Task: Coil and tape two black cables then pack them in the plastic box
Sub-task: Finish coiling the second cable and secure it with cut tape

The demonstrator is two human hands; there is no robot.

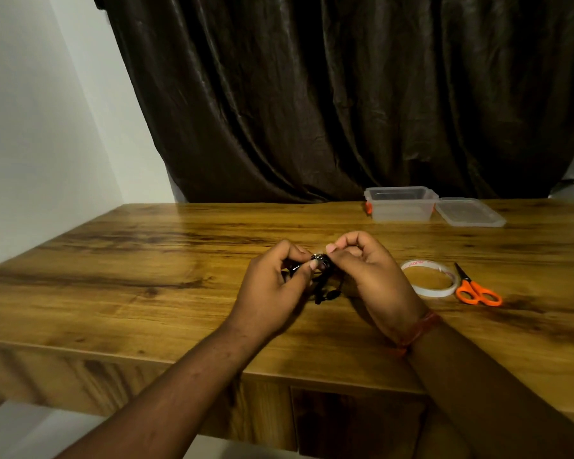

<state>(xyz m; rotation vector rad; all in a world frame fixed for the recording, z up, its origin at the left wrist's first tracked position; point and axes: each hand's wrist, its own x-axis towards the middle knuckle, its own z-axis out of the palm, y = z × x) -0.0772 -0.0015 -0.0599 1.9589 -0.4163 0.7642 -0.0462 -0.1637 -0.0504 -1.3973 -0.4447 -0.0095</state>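
The wooden table [146, 260] was seen to carry all the materials, with a dark curtain [345, 94] hung behind it. At the far edge, the plastic box [400, 207] was stood open, and its lid [469, 212] was laid flat just beside it on the right; nothing dark could be made out inside the box, so packing was judged not yet begun. Nearer the person, the roll of tape [428, 282] was laid flat on the table, with the orange-handled scissors [476, 289] just beside it; neither was being touched. A small black cable bundle [322, 276] was held just above the table centre, between the two hands. The left hand [275, 283] was curled round one side of the bundle, with the thumb pressed against it. The right hand [368, 270] was closed in a pinch at the top of the bundle, where a small metallic part, probably a connector, was visible. Loose ends were seen hanging below the hands. Whether tape had already been applied to this bundle could not be determined, and a second cable could not be identified separately anywhere in view. The work was therefore judged to be at the coiling or securing stage of a cable, with taping possibly, and boxing certainly, left to be done.
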